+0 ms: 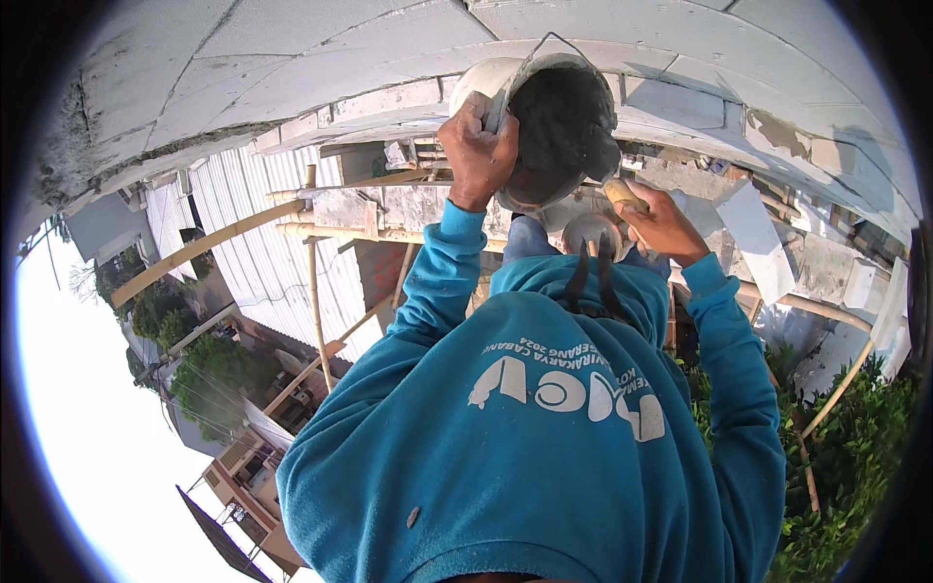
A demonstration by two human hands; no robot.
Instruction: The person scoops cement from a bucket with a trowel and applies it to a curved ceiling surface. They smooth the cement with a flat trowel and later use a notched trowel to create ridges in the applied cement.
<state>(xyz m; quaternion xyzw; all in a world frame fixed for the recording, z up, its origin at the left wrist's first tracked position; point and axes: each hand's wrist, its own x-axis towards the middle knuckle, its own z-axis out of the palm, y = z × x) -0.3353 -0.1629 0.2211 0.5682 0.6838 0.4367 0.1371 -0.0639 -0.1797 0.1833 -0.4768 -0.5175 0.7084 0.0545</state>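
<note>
My left hand (pixel 478 146) grips the rim of a pale bucket (pixel 471 80) with a wire handle, tilted toward me near the block wall. Dark grey wet mortar (pixel 549 121) lies inside it. My right hand (pixel 649 219) is closed round the light wooden handle (pixel 622 197) of a tool whose head is at the bucket's lower right, coated in or hidden by mortar. Below the bucket a round pale object (pixel 585 225) shows between my legs, partly behind dark straps; I cannot make out what it is.
The white block wall (pixel 321 49) curves across the top. A narrow, stained plank walkway (pixel 340 206) with bamboo poles (pixel 209 257) runs under me, with loose pale boards (pixel 753 243) at right. Beyond and below are a corrugated roof (pixel 253 248), houses and trees (pixel 846 466).
</note>
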